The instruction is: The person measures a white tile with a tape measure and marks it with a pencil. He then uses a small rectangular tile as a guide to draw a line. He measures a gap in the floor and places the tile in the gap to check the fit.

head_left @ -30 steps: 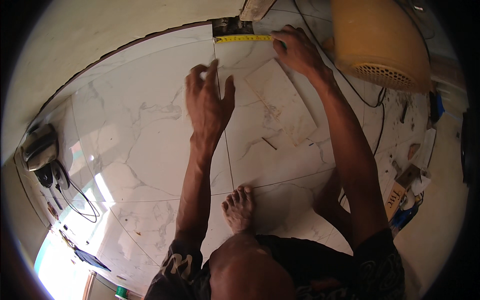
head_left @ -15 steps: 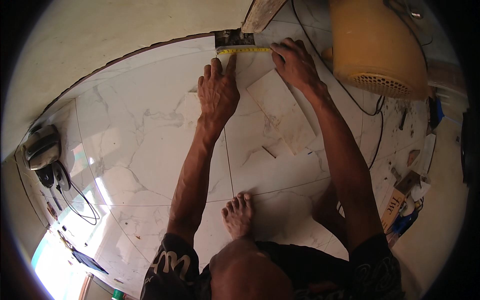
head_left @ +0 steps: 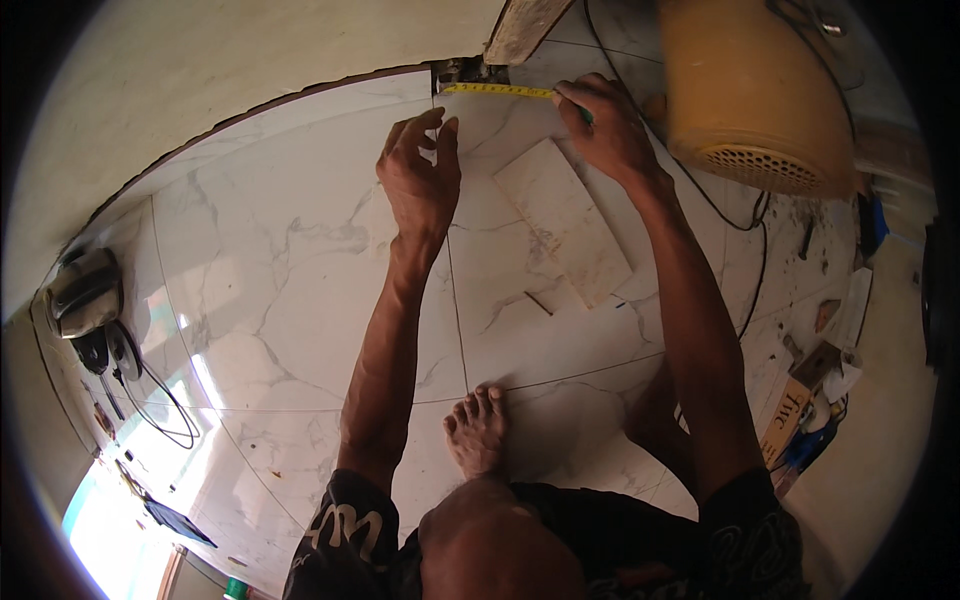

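Observation:
A yellow tape measure stretches across the front of a dark gap at the foot of the wall. Its right end runs into my right hand, whose fingers are closed around the case; a bit of green shows between them. My left hand hovers just below the tape's left end, thumb and fingers apart, with nothing in it. Between my arms a loose cut piece of tile lies at a slant on the marbled white floor tiles.
A large yellow-orange container with a perforated panel stands at upper right, a black cable beside it. A wooden post rises by the gap. A corded power tool lies at far left, a cardboard box at right.
My left hand has lifted off the tape and drawn back, its fingers curling apart. The tape has shifted slightly toward the gap, and my right hand has moved a little right.

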Motion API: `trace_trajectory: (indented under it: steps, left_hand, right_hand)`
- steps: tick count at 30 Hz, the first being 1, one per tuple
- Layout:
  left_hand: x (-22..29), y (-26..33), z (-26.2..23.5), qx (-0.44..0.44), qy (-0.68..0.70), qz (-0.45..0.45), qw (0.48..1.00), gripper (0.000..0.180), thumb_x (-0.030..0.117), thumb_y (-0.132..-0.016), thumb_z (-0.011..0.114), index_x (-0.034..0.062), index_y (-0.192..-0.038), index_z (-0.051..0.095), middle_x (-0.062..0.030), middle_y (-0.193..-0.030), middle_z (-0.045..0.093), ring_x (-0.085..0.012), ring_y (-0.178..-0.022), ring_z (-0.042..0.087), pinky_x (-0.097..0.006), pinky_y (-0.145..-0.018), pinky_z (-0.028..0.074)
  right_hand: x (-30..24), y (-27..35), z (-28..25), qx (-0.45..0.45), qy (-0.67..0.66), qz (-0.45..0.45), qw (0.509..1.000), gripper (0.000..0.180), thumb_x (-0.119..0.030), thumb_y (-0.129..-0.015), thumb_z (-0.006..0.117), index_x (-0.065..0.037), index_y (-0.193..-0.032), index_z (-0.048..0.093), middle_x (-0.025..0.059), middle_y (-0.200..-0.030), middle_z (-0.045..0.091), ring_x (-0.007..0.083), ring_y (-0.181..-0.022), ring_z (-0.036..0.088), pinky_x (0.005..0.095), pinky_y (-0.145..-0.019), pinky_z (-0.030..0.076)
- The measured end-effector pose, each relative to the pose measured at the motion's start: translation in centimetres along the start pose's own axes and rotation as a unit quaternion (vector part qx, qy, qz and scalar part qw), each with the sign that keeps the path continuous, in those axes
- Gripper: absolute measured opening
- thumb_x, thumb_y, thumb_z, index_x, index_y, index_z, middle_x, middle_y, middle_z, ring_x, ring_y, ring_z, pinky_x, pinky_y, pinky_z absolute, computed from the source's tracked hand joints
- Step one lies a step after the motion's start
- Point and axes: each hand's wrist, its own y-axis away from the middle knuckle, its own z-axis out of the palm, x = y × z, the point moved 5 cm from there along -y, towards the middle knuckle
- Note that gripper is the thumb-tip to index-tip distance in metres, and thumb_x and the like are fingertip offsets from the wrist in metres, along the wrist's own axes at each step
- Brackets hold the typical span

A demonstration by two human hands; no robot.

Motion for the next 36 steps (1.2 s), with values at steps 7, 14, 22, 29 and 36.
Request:
trace_trajectory:
  steps: [7,14,22,29,36]
  left_hand:
    - [2.0,-1.9,-1.4,0.064,0.033,-0.046,0.996,0.020,0.018,-0.089,0.082,0.0038,-0.102,0.078,-0.0063,-0.090,0.077,-0.0139,-0.071,0.068,-0.029,-0.061,0.053]
    - [2.2,-3.3,-1.4,0.077,0.050,0.000,0.996,0.022,0.019,-0.088,0.083,0.0047,-0.104,0.079,-0.0057,-0.090,0.078,-0.0129,-0.074,0.069,-0.027,-0.061,0.051]
    - [1.3,-3.5,-1.5,0.067,0.073,-0.030,0.995,0.026,0.023,-0.088,0.082,0.0062,-0.108,0.081,-0.0076,-0.096,0.080,-0.0149,-0.080,0.069,-0.031,-0.078,0.055]
    - [1.1,-3.7,-1.4,0.080,0.067,-0.006,0.994,0.022,0.014,-0.085,0.081,0.0023,-0.104,0.080,-0.0098,-0.094,0.079,-0.0149,-0.070,0.068,-0.030,-0.070,0.054]
    - [0.9,-3.8,-1.6,0.076,0.075,-0.038,0.994,0.022,0.018,-0.085,0.084,0.0037,-0.101,0.080,-0.0053,-0.093,0.079,-0.0138,-0.075,0.068,-0.031,-0.078,0.055]
  right_hand:
    - [-1.2,-0.3,-2.9,0.019,0.012,-0.002,1.000,0.023,-0.019,-0.096,0.065,-0.009,-0.114,0.076,0.0056,-0.103,0.070,0.0291,-0.102,0.063,0.0411,-0.088,0.055]
    - [-2.0,-1.3,-4.2,-0.028,0.022,0.017,0.999,0.027,-0.021,-0.099,0.061,-0.010,-0.119,0.075,0.0071,-0.107,0.069,0.0307,-0.105,0.063,0.0430,-0.090,0.055]
    - [-2.0,-2.0,-3.8,-0.049,0.007,0.037,0.998,0.028,-0.022,-0.100,0.060,-0.010,-0.120,0.074,0.0093,-0.109,0.068,0.0334,-0.106,0.064,0.0452,-0.091,0.054]
    - [-0.7,-2.3,-3.2,-0.049,0.042,0.033,0.997,0.030,-0.029,-0.100,0.058,-0.013,-0.120,0.075,0.0095,-0.122,0.069,0.0340,-0.118,0.063,0.0445,-0.100,0.054]
    - [-0.7,-2.5,-3.4,-0.058,0.039,0.042,0.997,0.033,-0.032,-0.100,0.057,-0.014,-0.122,0.074,0.0085,-0.128,0.068,0.0320,-0.125,0.060,0.0440,-0.104,0.052]
